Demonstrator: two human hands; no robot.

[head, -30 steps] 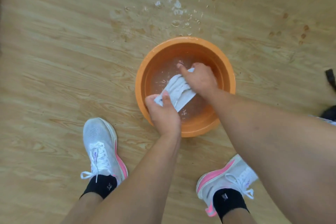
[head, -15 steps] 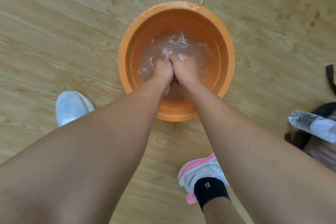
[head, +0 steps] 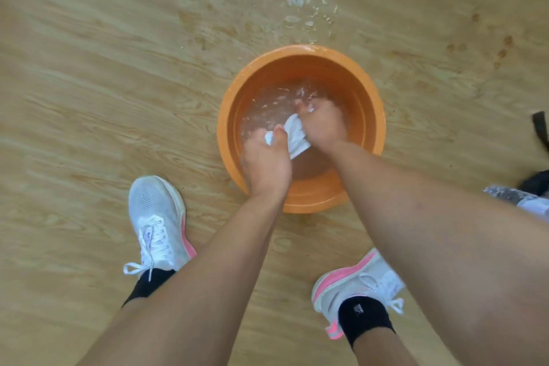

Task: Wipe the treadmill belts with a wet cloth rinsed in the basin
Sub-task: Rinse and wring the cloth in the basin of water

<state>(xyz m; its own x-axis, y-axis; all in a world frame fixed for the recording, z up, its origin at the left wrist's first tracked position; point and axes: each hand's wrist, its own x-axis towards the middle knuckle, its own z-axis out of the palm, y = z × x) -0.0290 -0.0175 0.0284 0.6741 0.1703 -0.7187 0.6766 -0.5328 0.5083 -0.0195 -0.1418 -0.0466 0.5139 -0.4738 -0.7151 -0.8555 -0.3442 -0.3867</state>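
Note:
An orange basin (head: 300, 56) with rippling water stands on the wooden floor in front of my feet. A white cloth (head: 294, 137) is stretched between both hands just above the water. My left hand (head: 266, 163) grips its near end at the basin's near-left side. My right hand (head: 322, 125) grips the far end over the middle of the basin. Most of the cloth is hidden inside my fists. No treadmill is in view.
Water splashes and drops (head: 294, 3) lie on the floor beyond the basin. My two white and pink shoes (head: 157, 223) (head: 356, 285) stand near the basin. A clear plastic bottle (head: 523, 199) and a dark bag (head: 537, 181) lie at the right edge.
Both hands were pressed together in the water half a second ago; now they have pulled apart and lifted, with the white cloth showing between them. The view has tilted back.

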